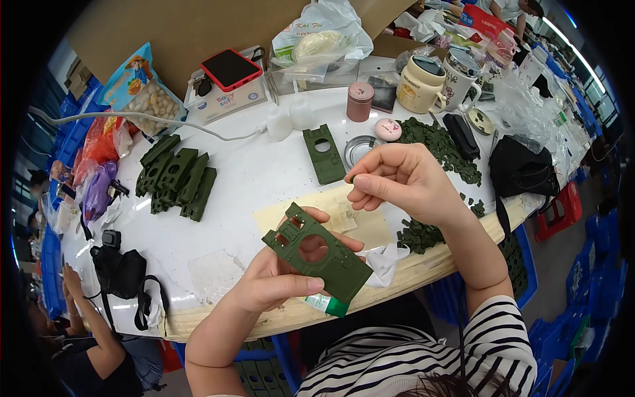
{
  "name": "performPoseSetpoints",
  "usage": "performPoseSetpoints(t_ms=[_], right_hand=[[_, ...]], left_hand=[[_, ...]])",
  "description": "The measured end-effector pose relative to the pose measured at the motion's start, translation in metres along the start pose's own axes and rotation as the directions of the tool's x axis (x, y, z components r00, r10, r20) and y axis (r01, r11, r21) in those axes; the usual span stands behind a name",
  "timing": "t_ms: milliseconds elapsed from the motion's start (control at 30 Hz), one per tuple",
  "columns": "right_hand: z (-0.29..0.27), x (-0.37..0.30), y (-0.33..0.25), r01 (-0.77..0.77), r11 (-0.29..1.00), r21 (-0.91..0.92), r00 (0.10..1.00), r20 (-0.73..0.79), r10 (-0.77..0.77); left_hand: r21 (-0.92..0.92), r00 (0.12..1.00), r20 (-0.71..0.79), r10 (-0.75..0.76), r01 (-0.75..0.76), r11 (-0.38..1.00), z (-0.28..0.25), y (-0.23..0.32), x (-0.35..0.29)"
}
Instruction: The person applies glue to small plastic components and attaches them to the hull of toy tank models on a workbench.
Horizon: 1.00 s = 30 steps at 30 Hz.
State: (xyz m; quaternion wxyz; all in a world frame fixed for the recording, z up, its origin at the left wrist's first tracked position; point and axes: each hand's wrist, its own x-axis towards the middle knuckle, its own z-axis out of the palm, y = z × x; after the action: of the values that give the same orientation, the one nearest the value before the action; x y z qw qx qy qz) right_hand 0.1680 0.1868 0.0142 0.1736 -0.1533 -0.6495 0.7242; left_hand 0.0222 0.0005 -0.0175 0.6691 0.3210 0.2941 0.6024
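Note:
My left hand (278, 274) grips a dark green plastic model hull plate (337, 271), with one large round hole and two smaller square openings at its far end. The plate is tilted, thumb on its near edge and fingers behind it. Up and to the right, my right hand (407, 182) is pinched on a tiny dark green piece (352, 179), mostly hidden by the fingertips. A similar green plate (323, 155) lies flat just beyond, beside a round metal tin (362, 151). Loose small green parts (423, 237) lie under my right forearm.
Several green plates (177, 175) are stacked at the left. More small parts (430, 142) spread at the right, by a black case (461, 135). Mugs (421, 85), a pink canister (360, 101) and a red-cased phone (231, 69) stand behind. A white cable (152, 118) crosses the left. Another person's arm (92, 324) shows lower left.

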Motion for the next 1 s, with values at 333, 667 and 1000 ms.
performPoseSetpoints(t_ms=[333, 667, 1000], right_hand=[[0.004, -0.003, 0.004, 0.046, 0.999, -0.012, 0.997, 0.056, -0.046], [0.024, 0.005, -0.022, 0.039, 0.998, -0.041, 0.994, 0.101, -0.035], [0.036, 0.004, -0.004, 0.415, 0.837, -0.358, 0.91, 0.187, -0.371]], left_hand=[[0.07, 0.987, -0.155, -0.036, 0.048, 0.996, 0.011, 0.004, 0.0], [0.119, 0.999, -0.036, 0.008, -0.004, 0.993, 0.004, 0.005, 0.002], [0.189, 0.996, -0.092, 0.008, 0.01, 0.982, 0.002, 0.0, -0.005]])
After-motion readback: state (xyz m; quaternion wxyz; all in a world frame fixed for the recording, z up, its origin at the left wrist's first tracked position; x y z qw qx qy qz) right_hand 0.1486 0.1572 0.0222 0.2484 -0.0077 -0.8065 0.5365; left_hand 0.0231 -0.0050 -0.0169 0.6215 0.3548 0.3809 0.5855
